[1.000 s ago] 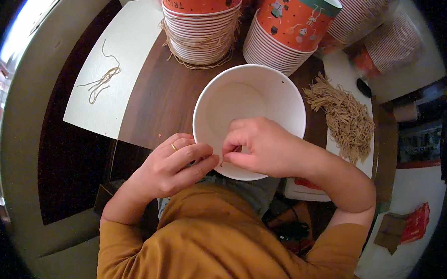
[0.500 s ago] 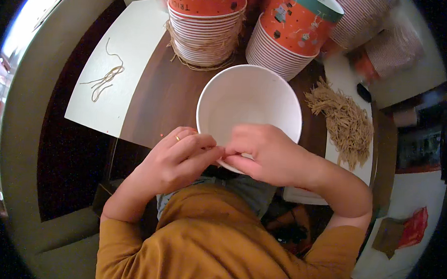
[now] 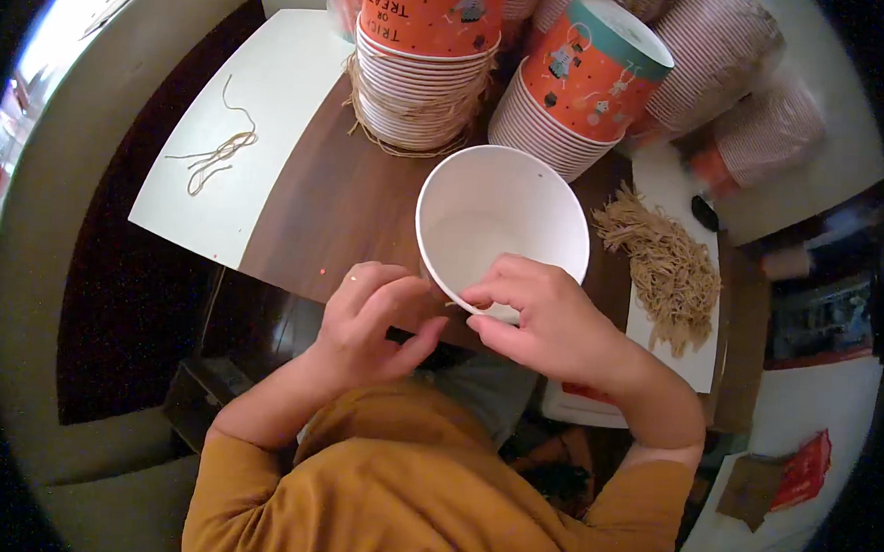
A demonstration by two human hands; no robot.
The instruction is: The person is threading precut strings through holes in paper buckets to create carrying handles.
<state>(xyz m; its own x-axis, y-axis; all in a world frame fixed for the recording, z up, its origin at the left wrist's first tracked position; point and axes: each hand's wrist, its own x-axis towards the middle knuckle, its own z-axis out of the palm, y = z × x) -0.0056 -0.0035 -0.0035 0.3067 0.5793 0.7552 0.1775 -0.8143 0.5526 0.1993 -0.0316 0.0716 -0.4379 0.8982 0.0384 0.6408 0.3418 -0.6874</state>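
Right hand [image 3: 547,307] grasps near rim of white-lined round paper bucket [image 3: 504,200], ctr of frame, mouth up, to its upper left; L hand [image 3: 369,320], loosely curled w/ nothing visible in it, is just beside, lower left.

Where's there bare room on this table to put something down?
The brown tabletop between the loose string and the white bucket is bare but for a red speck. Crowded: far side, with stacked buckets; right, with the twine pile.

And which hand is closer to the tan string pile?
Right. The right hand is at the near rim of the white bucket, left of the string pile; the left hand is farther left.
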